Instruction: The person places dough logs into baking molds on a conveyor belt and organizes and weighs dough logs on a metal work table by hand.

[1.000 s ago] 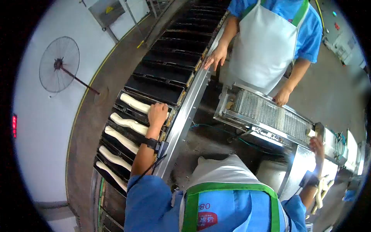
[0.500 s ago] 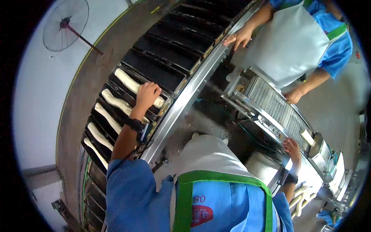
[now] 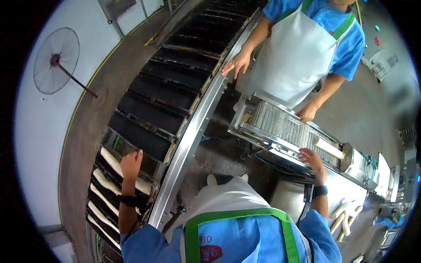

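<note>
My left hand [image 3: 131, 165] is over the uppermost strip of pale dough [image 3: 110, 160] in a black slotted tray, one finger stretched out and the others mostly hidden. Below that strip, several more dough strips [image 3: 104, 202] lie in parallel slots. On the right, my right hand [image 3: 310, 158] hovers by the near edge of a metal mesh belt [image 3: 278, 123], its fingers apart and holding nothing. Just beyond its fingers, a dough stick [image 3: 329, 148] lies on the belt beside the machine's outlet.
Black trays [image 3: 153, 98] line the conveyor, bordered by a metal rail [image 3: 193, 140]. Across the mesh belt stands a co-worker [image 3: 302, 52], one hand by the rail and one on the belt frame. Several dough sticks [image 3: 345, 217] are piled at lower right. A fan [image 3: 56, 60] is on the left.
My view has shifted. The dough-filled tray has moved down along the rail, with my left hand still above its top strip. More of the dough stick shows on the mesh belt.
</note>
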The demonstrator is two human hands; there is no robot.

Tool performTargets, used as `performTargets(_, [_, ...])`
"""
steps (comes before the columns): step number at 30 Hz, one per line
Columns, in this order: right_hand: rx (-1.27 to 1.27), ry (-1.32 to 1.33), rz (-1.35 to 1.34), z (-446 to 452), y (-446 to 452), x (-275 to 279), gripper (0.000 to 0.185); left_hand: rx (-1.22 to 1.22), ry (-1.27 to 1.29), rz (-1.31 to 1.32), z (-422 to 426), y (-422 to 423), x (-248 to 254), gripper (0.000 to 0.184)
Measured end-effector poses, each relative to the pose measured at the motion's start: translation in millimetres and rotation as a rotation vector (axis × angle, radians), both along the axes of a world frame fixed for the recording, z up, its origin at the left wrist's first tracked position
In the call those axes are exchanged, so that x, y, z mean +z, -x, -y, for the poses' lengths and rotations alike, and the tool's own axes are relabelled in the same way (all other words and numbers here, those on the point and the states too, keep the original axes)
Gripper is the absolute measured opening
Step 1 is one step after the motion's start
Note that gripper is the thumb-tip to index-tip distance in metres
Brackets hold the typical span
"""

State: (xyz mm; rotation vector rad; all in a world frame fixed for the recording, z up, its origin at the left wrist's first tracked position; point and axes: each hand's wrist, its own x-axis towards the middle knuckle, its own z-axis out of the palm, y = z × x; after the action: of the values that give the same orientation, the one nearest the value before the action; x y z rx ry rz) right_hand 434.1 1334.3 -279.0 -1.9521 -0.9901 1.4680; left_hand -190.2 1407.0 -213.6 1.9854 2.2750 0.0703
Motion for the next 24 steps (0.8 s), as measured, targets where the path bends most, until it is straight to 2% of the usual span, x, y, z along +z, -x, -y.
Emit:
performTargets(1, [-0.011,0.006,0.002,8,-1,0,0.028,-0.006,-0.014,0.034,-10,-22,15,0.034])
performTargets(3, [-0.025,-0.039,-0.03,20,0,2,0.028,-0.215,-0.214,0.186,-40,-52,19,0.03])
performTargets(5, [-0.06,-0.037,-0.007,34,0,11,0.027,-0.386,-0.16,0.323,-76,-87,14,0.026])
performTargets(6, [-0.065,-0.038,0.056,46,-12,-7,0.027,-0.414,-0.135,0.258,-96,-103,2,0.03])
performTargets(7, [-0.146,0.005,0.04,51,-11,-4,0.027,-0.445,-0.115,0.193,-117,-123,-9,0.036])
performTargets(10, [-0.185,-0.02,0.064,87,-19,0,0.025,-0.395,0.084,0.147,-158,-174,-17,0.051])
performTargets(13, [-0.243,0.001,0.076,109,-15,10,0.023,-0.434,-0.029,0.105,-196,-193,-49,0.043])
performTargets(15, [-0.301,0.013,0.028,134,-32,-13,0.024,-0.499,-0.009,0.077,-190,-189,-42,0.032])
performTargets(17, [-0.325,0.014,0.023,144,-29,3,0.026,-0.626,-0.275,0.027,-191,-170,-60,0.028])
performTargets(18, [-0.34,0.022,0.024,150,-37,-13,0.025,-0.594,-0.227,0.036,-189,-165,-60,0.029])
performTargets(22, [-0.325,0.008,0.016,146,-57,-15,0.024,-0.515,-0.093,-0.037,-137,-144,-29,0.032])
performTargets(24, [-0.292,0.002,0.028,136,-68,-14,0.024,-0.351,0.104,0.029,-110,-131,-23,0.035])
